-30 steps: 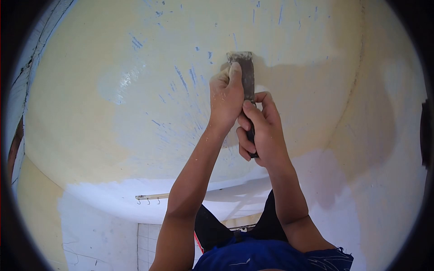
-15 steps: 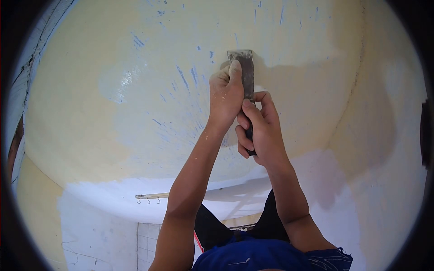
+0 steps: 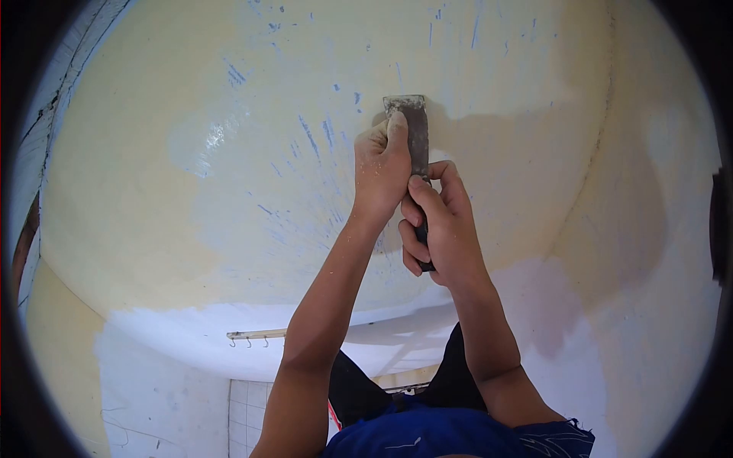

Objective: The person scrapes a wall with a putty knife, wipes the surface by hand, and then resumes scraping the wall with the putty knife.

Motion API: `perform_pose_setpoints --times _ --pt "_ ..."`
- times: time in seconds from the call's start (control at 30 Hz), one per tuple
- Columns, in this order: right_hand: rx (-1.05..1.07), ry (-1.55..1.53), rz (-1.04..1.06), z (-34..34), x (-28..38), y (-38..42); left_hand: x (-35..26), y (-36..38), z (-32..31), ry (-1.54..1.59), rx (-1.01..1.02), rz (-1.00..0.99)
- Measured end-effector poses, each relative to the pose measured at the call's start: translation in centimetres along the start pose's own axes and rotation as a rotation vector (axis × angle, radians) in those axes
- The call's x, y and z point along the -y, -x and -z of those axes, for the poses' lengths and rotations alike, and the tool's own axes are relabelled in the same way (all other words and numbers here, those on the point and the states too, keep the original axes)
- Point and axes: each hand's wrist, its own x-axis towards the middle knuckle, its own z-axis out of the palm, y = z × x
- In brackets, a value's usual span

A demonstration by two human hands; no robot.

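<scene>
A putty knife (image 3: 418, 141) with a dark, paint-crusted blade points up the frame, its blade edge at the wall (image 3: 489, 206). My right hand (image 3: 450, 221) is wrapped round its black handle. Higher up, my left hand (image 3: 382, 160) grips the blade, the thumb pressed along its face and the other fingers partly hidden behind it. Pale dust and flecks cover my left thumb and wrist. Around the blade the wall is cream-yellow with scattered blue streaks (image 3: 309, 133). Whether the blade edge touches the wall is hard to tell.
A rail with hooks (image 3: 256, 334) is fixed on the white lower wall, left of my legs. A rough crack line (image 3: 603, 145) runs down the right side. White tiles (image 3: 248, 412) show at the bottom left. A dark object (image 3: 718, 227) sits at the right edge.
Both hands and the putty knife have shifted slightly down the frame together. The grip of each hand stays the same.
</scene>
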Motion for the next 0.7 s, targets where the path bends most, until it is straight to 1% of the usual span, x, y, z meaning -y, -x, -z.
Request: perform_pose_setpoints --times 0.07,0.2,0.3,0.4,0.47,0.6,0.7 --pt "0.003 -0.008 0.003 -0.5 0.7 -0.1 -1.0 -0.2 0.1 -0.024 0.020 0.080" --pt "-0.037 -0.035 0.013 -0.7 0.4 -0.1 -0.8 -0.2 0.3 -0.017 0.038 0.094" --pt "-0.005 -0.024 0.081 -0.2 -0.7 -0.5 -0.2 -0.3 0.3 0.007 0.033 0.050" --pt "0.018 0.002 0.052 -0.7 0.5 -0.8 -0.9 -1.1 0.1 -0.030 0.014 0.019" --pt "0.018 -0.028 0.068 -0.9 0.9 -1.0 -1.8 -1.2 0.1 -0.031 0.022 0.058" --pt "0.013 -0.020 0.070 -0.6 0.2 -0.6 -0.7 -0.9 0.4 -0.070 0.025 0.038" --pt "0.009 -0.013 0.035 -0.7 0.6 -0.8 -0.8 -1.2 0.1 -0.062 0.025 0.007"
